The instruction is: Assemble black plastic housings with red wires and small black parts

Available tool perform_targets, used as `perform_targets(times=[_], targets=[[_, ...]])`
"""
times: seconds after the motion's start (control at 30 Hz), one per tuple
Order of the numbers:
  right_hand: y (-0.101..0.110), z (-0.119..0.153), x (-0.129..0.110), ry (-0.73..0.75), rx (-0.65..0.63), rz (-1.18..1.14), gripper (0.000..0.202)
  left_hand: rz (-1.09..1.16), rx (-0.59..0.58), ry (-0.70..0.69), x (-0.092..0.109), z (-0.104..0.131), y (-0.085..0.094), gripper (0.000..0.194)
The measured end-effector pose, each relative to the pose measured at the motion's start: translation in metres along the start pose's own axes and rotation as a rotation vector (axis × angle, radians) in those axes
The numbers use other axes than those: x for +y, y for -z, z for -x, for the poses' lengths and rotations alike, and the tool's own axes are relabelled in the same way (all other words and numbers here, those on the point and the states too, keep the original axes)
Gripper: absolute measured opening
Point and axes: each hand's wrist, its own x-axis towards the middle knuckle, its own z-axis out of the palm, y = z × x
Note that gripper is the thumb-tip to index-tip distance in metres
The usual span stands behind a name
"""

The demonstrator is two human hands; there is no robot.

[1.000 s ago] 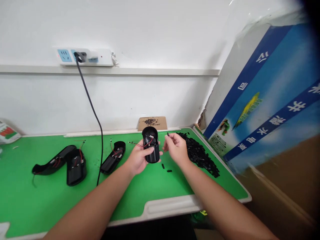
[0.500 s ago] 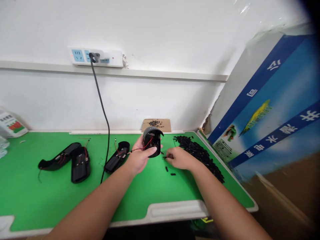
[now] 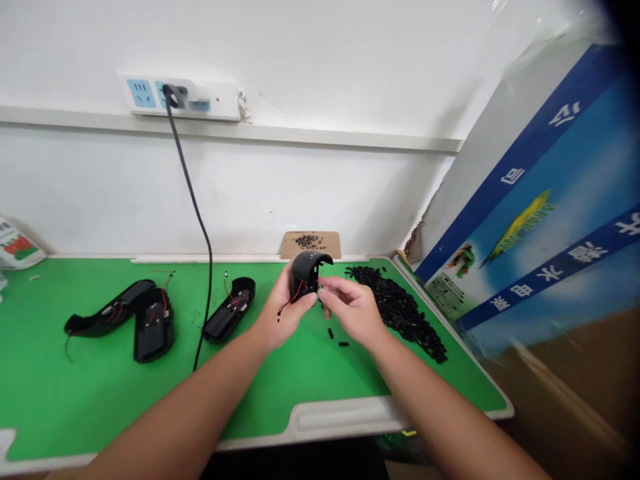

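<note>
My left hand point(image 3: 283, 310) is wrapped round a black curved plastic housing point(image 3: 304, 267), held above the green table with its open side turned to the right. Red wires point(image 3: 299, 291) run out of the housing and over my left fingers. At that open side, the fingertips of my right hand point(image 3: 350, 303) are pinched together against the housing's edge. What they hold, if anything, is hidden. Two small black pieces point(image 3: 331, 333) lie on the table below my right hand, and a heap of similar black pieces point(image 3: 400, 310) spreads to its right.
On the left lie more black housings with wires point(image 3: 154, 327), and another housing point(image 3: 231, 310) sits beside a hanging black cable point(image 3: 193, 180). A cardboard piece with dark bits point(image 3: 330, 248) is at the wall. A large blue-and-white box point(image 3: 550, 200) stands right; a white bottle point(image 3: 17, 243) stands left.
My right hand has risen from the tabletop beside the loose black pieces to the housing. My left hand has turned the housing so its opening faces more to the right.
</note>
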Motion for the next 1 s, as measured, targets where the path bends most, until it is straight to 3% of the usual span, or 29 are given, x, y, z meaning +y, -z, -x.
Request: perform_targets(times=[0.27, 0.63, 1.0], targets=[[-0.011, 0.000, 0.007, -0.178, 0.107, -0.206, 0.030, -0.010, -0.135, 0.078, 0.009, 0.001, -0.009, 0.065], [-0.021, 0.004, 0.004, -0.163, 0.192, -0.231, 0.026, -0.035, -0.072, 0.050, 0.010, 0.004, -0.010, 0.068], [-0.016, 0.000, 0.004, -0.200, 0.098, -0.349, 0.021, -0.011, -0.062, 0.074, 0.006, 0.004, -0.009, 0.069]])
